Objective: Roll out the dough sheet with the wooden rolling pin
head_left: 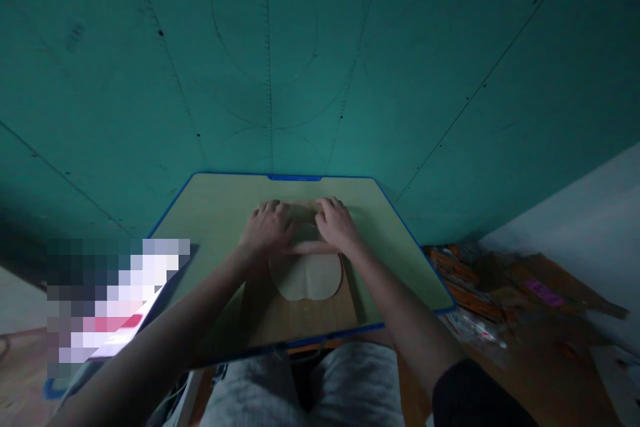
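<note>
A wooden board [300, 317] lies on the pale tabletop, with a light, apple-like rounded shape [306, 277] on its near part. Across the far side of that shape is a wooden piece [314, 248] with a light straight near edge. My left hand [269, 225] has its fingers curled over the left side of this piece. On its right side my right hand [336, 221] is closed in the same way, thumb inward. Both hands partly cover the piece, and the dim light leaves its full form unclear.
The table [400, 260] has a blue rim and stands against a green wall [310, 80]. A bright, pixelated screen [125, 307] is at the left. Cardboard and plastic packaging [480, 307] lie on the floor at the right. My legs [305, 387] are under the near edge.
</note>
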`<state>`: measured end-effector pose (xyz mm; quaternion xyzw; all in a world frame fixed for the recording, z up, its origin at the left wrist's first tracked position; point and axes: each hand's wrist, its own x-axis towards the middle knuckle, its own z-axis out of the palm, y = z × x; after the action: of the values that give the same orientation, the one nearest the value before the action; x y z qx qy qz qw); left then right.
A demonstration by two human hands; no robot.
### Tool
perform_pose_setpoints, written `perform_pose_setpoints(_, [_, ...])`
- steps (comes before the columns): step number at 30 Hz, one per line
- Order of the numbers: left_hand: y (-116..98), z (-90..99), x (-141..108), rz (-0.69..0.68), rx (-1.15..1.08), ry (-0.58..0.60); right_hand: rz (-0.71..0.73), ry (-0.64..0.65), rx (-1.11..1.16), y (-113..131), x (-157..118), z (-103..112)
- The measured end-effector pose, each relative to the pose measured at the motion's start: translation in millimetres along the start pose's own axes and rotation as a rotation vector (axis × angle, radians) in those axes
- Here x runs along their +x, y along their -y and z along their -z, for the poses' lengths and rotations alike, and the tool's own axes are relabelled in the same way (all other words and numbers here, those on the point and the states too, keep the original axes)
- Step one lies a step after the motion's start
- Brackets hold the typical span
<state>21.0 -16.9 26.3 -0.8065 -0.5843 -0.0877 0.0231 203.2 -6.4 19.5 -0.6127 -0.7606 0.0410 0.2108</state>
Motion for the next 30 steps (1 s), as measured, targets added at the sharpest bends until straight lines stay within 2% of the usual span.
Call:
perform_pose_setpoints(5, [5, 0.0, 29, 0.011, 0.024, -0.017, -0.008, 0.076, -0.034, -9, 29, -11])
perform_pose_setpoints(13, [12, -16.2, 62, 0.018, 0.07, 0.024, 0.032, 0.116, -0.089, -21, 59, -22])
perform_pose_setpoints(21, [9, -13.2, 63, -0.012, 0.121, 0.029, 0.089, 0.131, -0.149, -18, 55, -23])
perform_pose_setpoints(30, [7, -11.6, 50, 0.139, 0.016, 0.026, 0.012, 0.075, -0.188, -11, 40, -17])
